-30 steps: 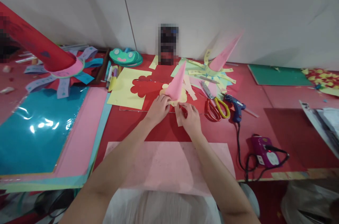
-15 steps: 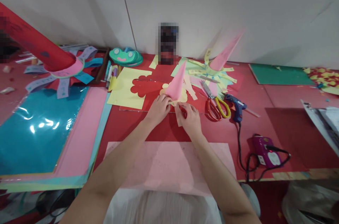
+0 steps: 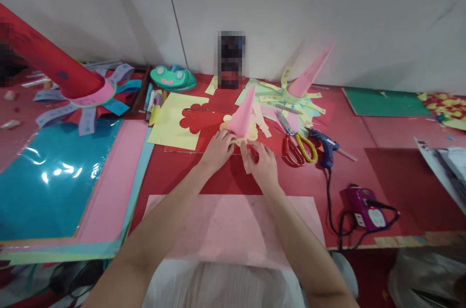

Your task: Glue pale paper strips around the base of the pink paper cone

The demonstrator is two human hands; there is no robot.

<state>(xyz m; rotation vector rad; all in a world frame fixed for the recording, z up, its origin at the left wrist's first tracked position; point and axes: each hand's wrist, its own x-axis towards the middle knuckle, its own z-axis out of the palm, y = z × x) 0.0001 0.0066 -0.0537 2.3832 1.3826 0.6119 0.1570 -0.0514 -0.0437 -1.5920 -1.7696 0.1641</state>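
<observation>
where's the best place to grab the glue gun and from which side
Probably by the grip of the glue gun, from the near right: it angles toward the person, with the cord trailing from its end. The nozzle faces left and away, where the scissors' yellow handle lies close.

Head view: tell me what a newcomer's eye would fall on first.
Probably the pink cone in the middle, with the left hand and right hand at its base. Next, perhaps, the big red tube slanting in from the upper left, and the shiny blue sheet in front of it. The red-and-yellow scissors stand out too, just right of the hands.
</observation>
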